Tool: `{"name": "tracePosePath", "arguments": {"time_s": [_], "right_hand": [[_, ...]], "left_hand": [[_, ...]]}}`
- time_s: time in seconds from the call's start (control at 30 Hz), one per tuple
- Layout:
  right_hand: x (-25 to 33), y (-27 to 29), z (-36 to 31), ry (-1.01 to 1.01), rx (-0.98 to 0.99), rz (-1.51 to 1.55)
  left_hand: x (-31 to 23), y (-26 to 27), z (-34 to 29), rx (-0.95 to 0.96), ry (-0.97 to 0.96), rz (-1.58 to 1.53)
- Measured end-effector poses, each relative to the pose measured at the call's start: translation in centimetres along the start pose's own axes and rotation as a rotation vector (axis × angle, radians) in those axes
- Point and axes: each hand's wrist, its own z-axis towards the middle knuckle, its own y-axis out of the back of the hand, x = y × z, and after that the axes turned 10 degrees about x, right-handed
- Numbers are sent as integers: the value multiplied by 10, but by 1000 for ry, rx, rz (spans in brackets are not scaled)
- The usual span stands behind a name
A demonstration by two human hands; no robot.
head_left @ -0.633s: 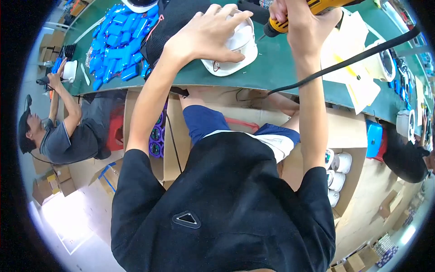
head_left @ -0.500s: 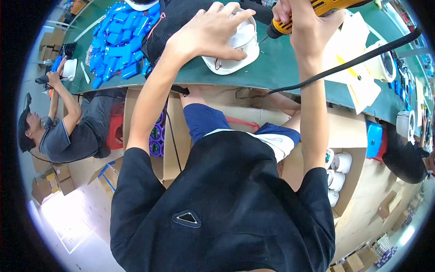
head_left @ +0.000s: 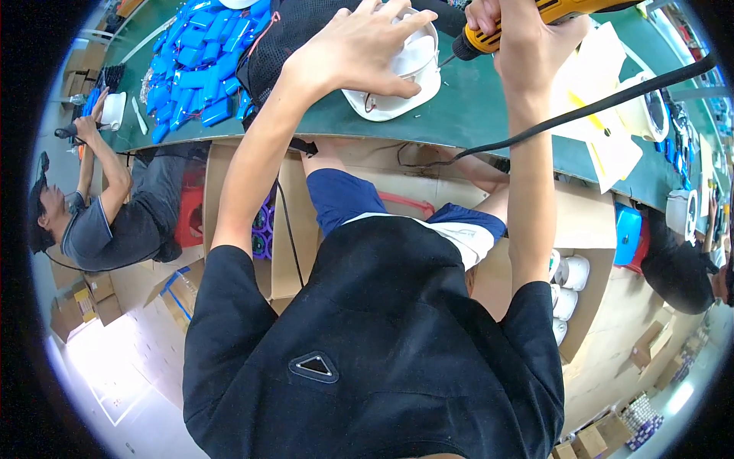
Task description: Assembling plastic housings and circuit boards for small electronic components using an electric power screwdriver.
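My left hand [head_left: 344,55] is spread over a white plastic housing [head_left: 382,111], fingers across its top and thumb along its near side, gripping it against the green bench top. The housing has a rounded base and a raised round part, half covered by the hand. A small dark wire or clip shows at its near left corner. In my right hand [head_left: 531,57] is a yellow and black power drill [head_left: 562,9], held level with its thin bit pointing left. The bit's tip reaches the housing's right side; whether it touches is too small to tell.
Blue wrapped battery packs [head_left: 195,65] lie heaped at the left, beside a black mesh bag [head_left: 287,34]. A thick black cable [head_left: 604,103] crosses above my right forearm, over yellow and white sheets [head_left: 612,153]. Cardboard boxes [head_left: 585,222] stand below the bench. A co-worker [head_left: 115,206] sits at left.
The view has shifted slightly. My left hand keeps its place on the housing, and the drill stays at the housing's right side, with its bit a little closer to it.
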Motion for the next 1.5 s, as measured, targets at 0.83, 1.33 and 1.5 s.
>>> {"name": "tracePosePath", "arguments": {"time_s": [0.83, 1.33, 1.5], "right_hand": [[3, 3, 4, 6, 47, -206], [4, 34, -15, -172, -146, -481], [0, 33, -19, -156, -98, -520]], "left_hand": [[2, -7, -2, -44, 5, -2], [-16, 7, -10, -97, -261, 150], [-30, 4, 2, -137, -315, 271]]}}
